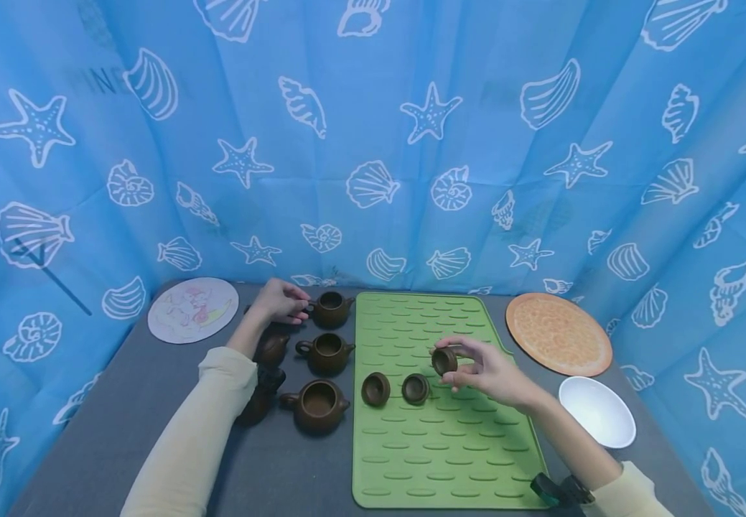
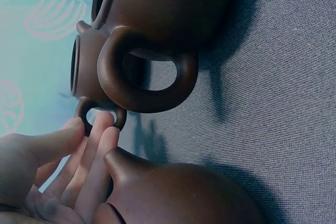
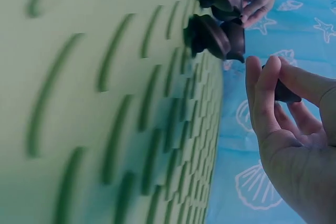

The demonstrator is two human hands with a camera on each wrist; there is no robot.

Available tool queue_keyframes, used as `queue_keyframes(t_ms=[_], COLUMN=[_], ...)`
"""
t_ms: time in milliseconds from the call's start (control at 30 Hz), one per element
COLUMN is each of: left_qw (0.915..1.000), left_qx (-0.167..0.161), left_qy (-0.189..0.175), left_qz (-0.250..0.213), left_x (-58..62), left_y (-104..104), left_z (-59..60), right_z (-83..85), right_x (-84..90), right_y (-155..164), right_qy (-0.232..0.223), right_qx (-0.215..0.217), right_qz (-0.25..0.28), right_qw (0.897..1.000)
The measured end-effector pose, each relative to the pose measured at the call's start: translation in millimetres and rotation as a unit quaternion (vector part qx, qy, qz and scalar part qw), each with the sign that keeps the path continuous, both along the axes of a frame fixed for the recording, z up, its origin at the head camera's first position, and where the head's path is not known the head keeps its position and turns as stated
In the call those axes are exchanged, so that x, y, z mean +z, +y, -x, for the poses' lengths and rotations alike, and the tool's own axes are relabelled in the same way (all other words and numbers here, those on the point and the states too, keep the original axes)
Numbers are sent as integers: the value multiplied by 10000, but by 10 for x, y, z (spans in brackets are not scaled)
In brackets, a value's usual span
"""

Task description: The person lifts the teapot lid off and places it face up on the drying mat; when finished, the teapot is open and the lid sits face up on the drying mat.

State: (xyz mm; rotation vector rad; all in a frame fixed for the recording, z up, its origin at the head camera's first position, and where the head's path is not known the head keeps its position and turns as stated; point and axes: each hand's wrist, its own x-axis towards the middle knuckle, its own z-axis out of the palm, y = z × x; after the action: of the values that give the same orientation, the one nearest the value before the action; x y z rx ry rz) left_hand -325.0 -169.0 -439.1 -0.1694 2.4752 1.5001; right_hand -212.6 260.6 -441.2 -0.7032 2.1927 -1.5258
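My left hand (image 1: 282, 301) pinches the loop handle of the far brown teapot (image 1: 331, 311), which stands lidless on the table. Two more lidless teapots, a middle one (image 1: 325, 355) and a near one (image 1: 316, 408), stand in line before it. My right hand (image 1: 485, 370) holds a small brown teapot lid (image 1: 444, 361) between thumb and fingers above the green mat (image 1: 450, 467), its hollow side showing. Two similar lids, one on the left (image 1: 375, 389) and one beside it (image 1: 416, 388), rest hollow side up on the mat.
Further brown pots, one (image 1: 272, 350) partly covered by the left forearm, stand left of the row. A round picture mat (image 1: 193, 310) lies at back left. On the right are a round orange-brown board (image 1: 558, 334) and a white bowl (image 1: 597, 412). A blue curtain (image 1: 373, 129) hangs behind.
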Motion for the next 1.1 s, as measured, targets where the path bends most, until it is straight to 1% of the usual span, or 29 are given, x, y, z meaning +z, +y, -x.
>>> queue_keyframes(t_ms=[200, 333, 467, 667, 900, 1000, 1100], left_qw=[10000, 9999, 10000, 10000, 10000, 10000, 9999], left_qx=[47, 80, 47, 39, 38, 42, 11], left_qy=[23, 10, 33, 30, 57, 66, 80], left_qz=[51, 70, 39, 35, 35, 51, 95], left_x=[-18, -32, -26, -13, -1, -9, -14], left_y=[4, 11, 12, 11, 8, 1, -7], left_z=[22, 45, 35, 20, 6, 4, -3], right_z=[-104, -163, -198, -205, -188, -191, -191], right_x=[-120, -182, -224, -269, -302, -296, -297], right_y=[106, 150, 170, 164, 145, 121, 91], right_qy=[-152, -165, -147, -189, -194, -105, 106], right_qx=[35, 38, 70, 94, 125, 159, 175], right_qz=[17, -120, -220, -265, -607, -722, -854], right_qw=[9999, 9998, 9996, 9994, 9979, 9972, 9961])
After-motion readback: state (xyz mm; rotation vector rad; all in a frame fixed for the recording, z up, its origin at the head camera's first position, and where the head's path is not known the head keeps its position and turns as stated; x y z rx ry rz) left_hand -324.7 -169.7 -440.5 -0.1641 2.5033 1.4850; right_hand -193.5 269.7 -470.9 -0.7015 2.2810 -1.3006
